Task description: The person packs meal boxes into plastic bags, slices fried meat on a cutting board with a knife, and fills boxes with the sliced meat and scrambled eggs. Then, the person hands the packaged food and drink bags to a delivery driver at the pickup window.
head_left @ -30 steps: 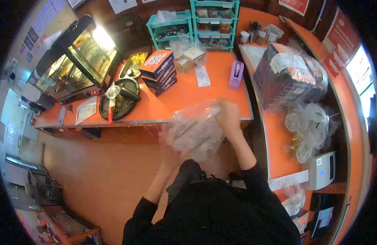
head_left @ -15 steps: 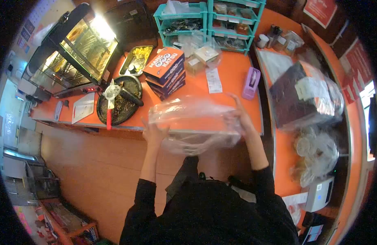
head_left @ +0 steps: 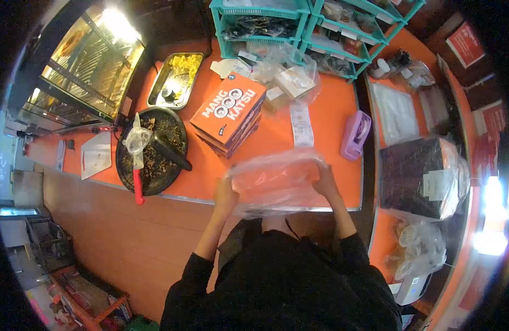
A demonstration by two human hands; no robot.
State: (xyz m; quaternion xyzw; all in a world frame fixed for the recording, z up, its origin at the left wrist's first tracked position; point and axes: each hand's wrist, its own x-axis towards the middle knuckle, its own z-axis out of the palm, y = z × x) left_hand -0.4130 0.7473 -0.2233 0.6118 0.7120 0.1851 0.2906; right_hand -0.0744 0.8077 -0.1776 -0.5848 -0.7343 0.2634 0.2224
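Observation:
A clear plastic bag (head_left: 276,179) is stretched between my two hands over the counter's front edge. My left hand (head_left: 227,193) grips its left side, and my right hand (head_left: 326,182) grips its right side near the rim. Nothing shows inside the bag. Just behind and left of it stands a stack of orange and black boxes (head_left: 232,105), the top one printed "MANG KATSU". A printed receipt (head_left: 302,126) lies flat beyond the bag. To the right of that sits a purple tape dispenser (head_left: 355,135).
At left are a black stone mortar (head_left: 152,179) with a pestle (head_left: 169,149), a red-handled strainer (head_left: 137,179), a metal tray of yellow food (head_left: 180,71) and a lit glass warmer (head_left: 89,60). Teal shelves (head_left: 260,41) stand behind. A bagged dark box (head_left: 411,171) is on the right counter.
The bag has been pulled wider and its mouth raised over the counter. My left hand has moved right, so my hands are closer together. The head view has shifted nearer the counter.

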